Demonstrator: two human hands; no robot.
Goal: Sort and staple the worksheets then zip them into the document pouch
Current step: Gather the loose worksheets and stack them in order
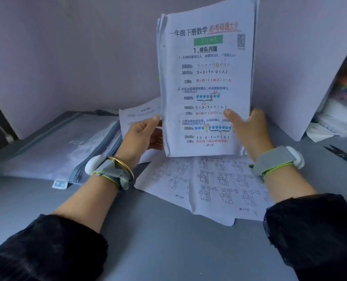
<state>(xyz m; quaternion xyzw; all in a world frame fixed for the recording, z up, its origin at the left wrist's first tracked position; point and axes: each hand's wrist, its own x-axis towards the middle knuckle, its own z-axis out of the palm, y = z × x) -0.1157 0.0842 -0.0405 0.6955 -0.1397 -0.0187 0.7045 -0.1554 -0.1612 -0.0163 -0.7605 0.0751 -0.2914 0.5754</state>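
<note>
I hold a thick stack of printed maths worksheets upright, its bottom edge resting on the table. My left hand grips the stack's lower left edge and my right hand grips its lower right edge, thumb across the front page. Two loose worksheets with box diagrams lie flat under the stack. Another sheet lies behind my left hand. The translucent zip document pouch lies flat to the left, well filled. No stapler is visible.
The grey table stretches toward me. A pale wall stands behind. At the right, a white panel leans in front of shelves with piled papers. A dark pointed object lies at the table's right edge.
</note>
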